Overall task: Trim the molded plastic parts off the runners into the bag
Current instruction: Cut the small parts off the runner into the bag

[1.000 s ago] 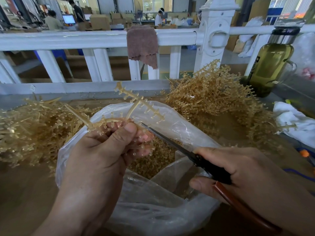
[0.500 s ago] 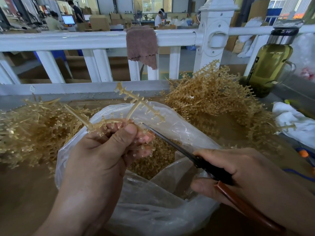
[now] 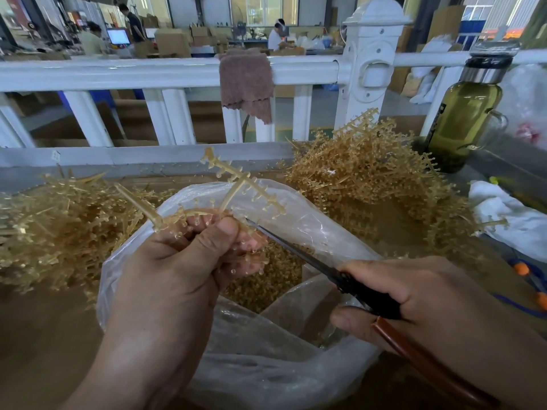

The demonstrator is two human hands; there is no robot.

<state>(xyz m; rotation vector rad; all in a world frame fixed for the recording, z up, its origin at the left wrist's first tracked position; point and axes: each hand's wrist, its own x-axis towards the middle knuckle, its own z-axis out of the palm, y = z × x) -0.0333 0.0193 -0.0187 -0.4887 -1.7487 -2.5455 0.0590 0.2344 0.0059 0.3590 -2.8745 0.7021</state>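
While left hand (image 3: 165,279) fingers (image 3: 248,244) clamp the runner (image 3: 236,184), right hand (image 3: 429,297) grips scissors (image 3: 310,261) over the bag (image 3: 296,374).

Curled fingers of the left hand (image 3: 177,279) cover the lower stem of the runner (image 3: 236,184), and the scissors (image 3: 349,279) show only one thin blade edge, so whether the blades are parted cannot be told. The right hand (image 3: 438,306), cropped at the right and bottom edges, hides the scissors' pivot and most of the handles. The left hand masks the bag (image 3: 296,374) at its near wall, the pile of runners (image 3: 59,220) and white cloth (image 3: 509,220) run out of frame, and the background workers (image 3: 276,37) are too small to make out
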